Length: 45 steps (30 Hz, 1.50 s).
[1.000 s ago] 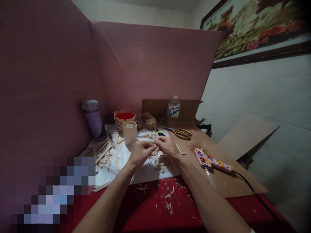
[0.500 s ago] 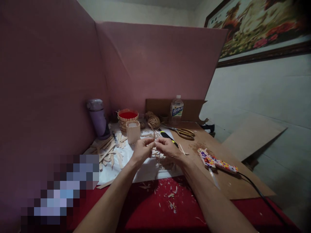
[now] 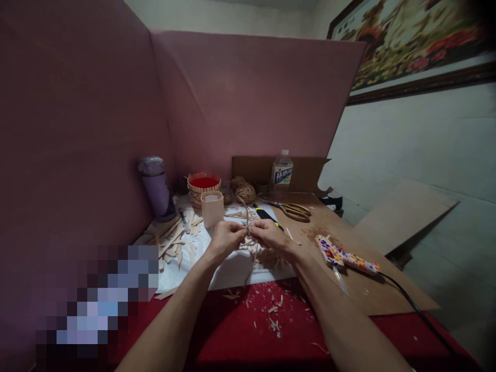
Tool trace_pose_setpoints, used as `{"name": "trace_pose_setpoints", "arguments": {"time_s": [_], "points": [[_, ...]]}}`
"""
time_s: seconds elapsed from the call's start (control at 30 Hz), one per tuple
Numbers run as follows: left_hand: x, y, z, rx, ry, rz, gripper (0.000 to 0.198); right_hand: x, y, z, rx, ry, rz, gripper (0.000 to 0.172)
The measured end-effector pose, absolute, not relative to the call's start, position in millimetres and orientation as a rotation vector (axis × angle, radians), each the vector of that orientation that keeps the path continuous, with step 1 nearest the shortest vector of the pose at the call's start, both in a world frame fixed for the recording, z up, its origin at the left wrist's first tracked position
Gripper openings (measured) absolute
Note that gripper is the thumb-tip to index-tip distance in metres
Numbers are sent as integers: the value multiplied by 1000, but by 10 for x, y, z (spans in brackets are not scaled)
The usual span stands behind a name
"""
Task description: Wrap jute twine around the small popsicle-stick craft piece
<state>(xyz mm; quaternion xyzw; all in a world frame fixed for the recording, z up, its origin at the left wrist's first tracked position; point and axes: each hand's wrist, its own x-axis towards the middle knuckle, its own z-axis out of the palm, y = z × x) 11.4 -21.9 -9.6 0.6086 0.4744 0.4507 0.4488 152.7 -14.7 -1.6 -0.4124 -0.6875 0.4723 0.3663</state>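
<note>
Left hand (image 3: 227, 241) and right hand (image 3: 272, 235) pinch twine (image 3: 247, 212) in closed fingers (image 3: 235, 226), on the near side of the ball (image 3: 245, 192); pulling it rightward could, presumably, snag it on the knife (image 3: 266, 216).

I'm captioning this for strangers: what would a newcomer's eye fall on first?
Probably the left hand and right hand, pinching twine together in the middle. Next, the flower-patterned glue gun on the cardboard to the right. Then the basket with the red inside, standing behind a pale cup.
</note>
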Motion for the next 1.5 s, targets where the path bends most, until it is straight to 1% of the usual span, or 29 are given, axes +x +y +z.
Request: {"name": "trace_pose_setpoints", "arguments": {"time_s": [0.13, 0.33, 0.6, 0.77, 0.9, 1.07, 1.17, 1.27, 1.37, 1.43, 1.5], "points": [[94, -238, -56, 1415, 1204, 1100, 19, 1538, -158, 7, -1112, -1820, 1126, 17], [72, -261, 10, 1354, 1204, 1116, 21, 1556, -182, 35, -1090, -1881, 1055, 12], [74, -227, -65, 1452, 1261, 1100, 20, 1614, -80, -129, -1104, -2090, 515, 14], [73, -237, -60, 1368, 1255, 1140, 16, 1596, -81, -126, -1174, -2063, 324, 16], [85, -227, -71, 1263, 1253, 1224, 15, 1564, -118, -96, -1145, -1953, 413, 22], [83, -221, -100, 1107, 1157, 1326, 10, 1483, -199, -86, -1003, -2049, 817, 24], [66, -227, -95, 1006, 1028, 1335, 12, 1452, -215, -110, -1031, -2115, 943, 25], [53, -231, -84, 952, 899, 1303, 18, 1439, -209, -126, -1068, -2101, 959, 26], [46, -228, -70, 922, 845, 1301, 20, 1440, -186, -138, -1065, -2117, 938, 26], [37, -223, -57, 898, 821, 1314, 20, 1468, -151, -150, -1080, -2157, 867, 31], [22, -215, -42, 871, 809, 1327, 19, 1537, -103, -160, -1225, -2135, 708, 38]]}}
